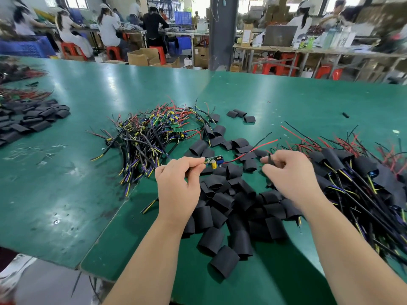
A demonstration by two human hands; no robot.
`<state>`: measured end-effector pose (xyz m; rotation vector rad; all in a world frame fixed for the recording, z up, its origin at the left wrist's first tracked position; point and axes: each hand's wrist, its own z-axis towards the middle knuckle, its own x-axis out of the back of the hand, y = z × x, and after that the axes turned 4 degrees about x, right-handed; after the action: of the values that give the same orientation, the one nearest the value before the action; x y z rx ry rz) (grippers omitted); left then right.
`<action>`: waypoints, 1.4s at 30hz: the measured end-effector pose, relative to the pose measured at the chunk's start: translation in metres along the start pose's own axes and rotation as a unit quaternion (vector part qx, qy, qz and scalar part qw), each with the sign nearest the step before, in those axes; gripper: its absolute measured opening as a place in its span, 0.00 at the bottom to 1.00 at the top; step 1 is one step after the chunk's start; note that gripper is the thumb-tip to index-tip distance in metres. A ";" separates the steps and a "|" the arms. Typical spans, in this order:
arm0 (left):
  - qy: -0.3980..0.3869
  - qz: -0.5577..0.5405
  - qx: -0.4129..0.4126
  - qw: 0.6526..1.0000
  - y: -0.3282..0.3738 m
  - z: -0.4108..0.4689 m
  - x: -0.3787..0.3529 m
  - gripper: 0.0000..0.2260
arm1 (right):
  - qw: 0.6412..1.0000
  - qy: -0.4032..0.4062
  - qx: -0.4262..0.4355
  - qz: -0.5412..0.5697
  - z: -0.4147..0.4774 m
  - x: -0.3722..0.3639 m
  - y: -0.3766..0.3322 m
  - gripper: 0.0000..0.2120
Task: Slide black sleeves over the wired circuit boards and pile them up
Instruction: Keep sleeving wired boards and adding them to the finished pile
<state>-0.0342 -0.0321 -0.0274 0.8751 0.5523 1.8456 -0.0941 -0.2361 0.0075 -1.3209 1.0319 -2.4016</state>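
Your left hand [177, 183] has its fingers clamped on one end of the circuit board [214, 161], which juts past them; your right hand [290, 172] pinches a black sleeve [270, 160] nearby

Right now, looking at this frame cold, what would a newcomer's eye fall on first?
The two hands at centre: the left hand pinches a wired circuit board, the right hand what looks like a black sleeve beside it. Below them a heap of loose sleeves lies on the green table, flanked by a tangle of bare wired boards on the left and a sleeved pile on the right.
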 end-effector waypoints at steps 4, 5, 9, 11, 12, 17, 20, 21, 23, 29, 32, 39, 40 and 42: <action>-0.017 -0.069 0.041 0.997 0.006 0.001 0.004 0.08 | 0.898 0.032 -0.096 0.428 -0.009 0.014 0.008 0.24; -0.015 -0.078 0.050 0.996 0.007 0.001 0.005 0.09 | 0.841 0.034 -0.120 0.526 -0.010 0.015 0.011 0.21; -0.027 -0.091 0.069 0.993 0.009 0.000 0.007 0.10 | 0.711 0.061 -0.155 0.683 -0.011 0.017 0.016 0.11; -0.031 -0.092 0.066 0.993 0.009 -0.001 0.007 0.10 | 0.668 0.084 -0.173 0.719 -0.012 0.016 0.012 0.14; -0.033 -0.091 0.064 0.993 0.008 -0.001 0.007 0.10 | 0.643 0.095 -0.185 0.737 -0.012 0.014 0.011 0.14; -0.052 -0.089 0.065 0.993 0.009 -0.003 0.006 0.10 | 0.565 0.109 -0.202 0.792 -0.015 0.008 0.000 0.14; -0.064 -0.088 0.066 0.992 0.009 -0.004 0.005 0.10 | 0.571 0.109 -0.207 0.787 -0.016 0.009 -0.002 0.15; -0.067 -0.088 0.065 0.992 0.009 -0.004 0.005 0.10 | 0.574 0.111 -0.212 0.783 -0.016 0.009 -0.002 0.16; -0.070 -0.089 0.062 0.992 0.010 -0.005 0.005 0.10 | 0.574 0.122 -0.227 0.778 -0.016 0.008 -0.002 0.19; -0.077 -0.079 0.044 0.993 0.012 -0.005 0.005 0.09 | 0.572 0.129 -0.247 0.771 -0.015 0.008 0.000 0.17; -0.073 -0.071 0.041 0.994 0.014 -0.005 0.005 0.09 | 0.581 0.116 -0.247 0.767 -0.015 0.008 0.000 0.18; -0.112 -0.071 0.050 0.990 0.015 -0.007 0.005 0.13 | 0.651 -0.034 -0.139 0.746 -0.019 0.002 -0.004 0.16; -0.116 -0.074 0.053 0.989 0.015 -0.007 0.005 0.15 | 0.659 -0.057 -0.132 0.739 -0.021 0.000 -0.005 0.15; -0.122 -0.102 0.065 0.985 0.015 -0.006 0.005 0.16 | 0.687 -0.102 -0.118 0.710 -0.026 -0.006 -0.010 0.13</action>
<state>-0.0483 -0.0337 -0.0191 1.0735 0.5899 1.5044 -0.1101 -0.2139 0.0016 -0.3537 1.4741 -0.9087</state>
